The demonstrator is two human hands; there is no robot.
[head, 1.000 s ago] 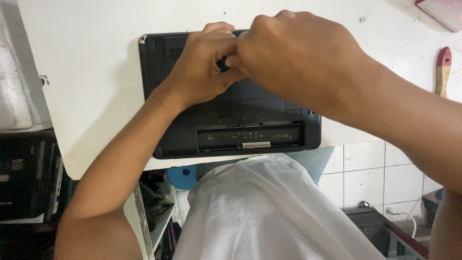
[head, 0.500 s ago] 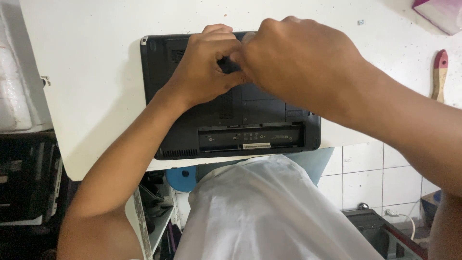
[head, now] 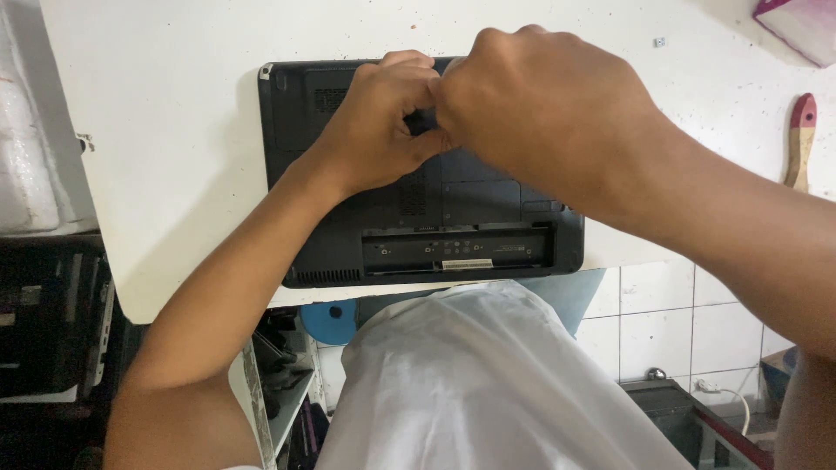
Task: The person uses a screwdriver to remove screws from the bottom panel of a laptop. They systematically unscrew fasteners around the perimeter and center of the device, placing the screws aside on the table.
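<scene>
Black laptop (head: 453, 209) lengthwise left-right, underside up

The laptop (head: 453, 218) underside looks matt black plastic, lying on a smooth, speckled white tabletop (head: 174, 130) beside a wooden-handled brush (head: 799, 139).

A wooden-handled brush (head: 799, 139) and pink box (head: 801, 26) lie on the white table (head: 165, 130).

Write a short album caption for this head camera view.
Both hands, left and right, meet over an upturned black laptop on a white table.
</scene>
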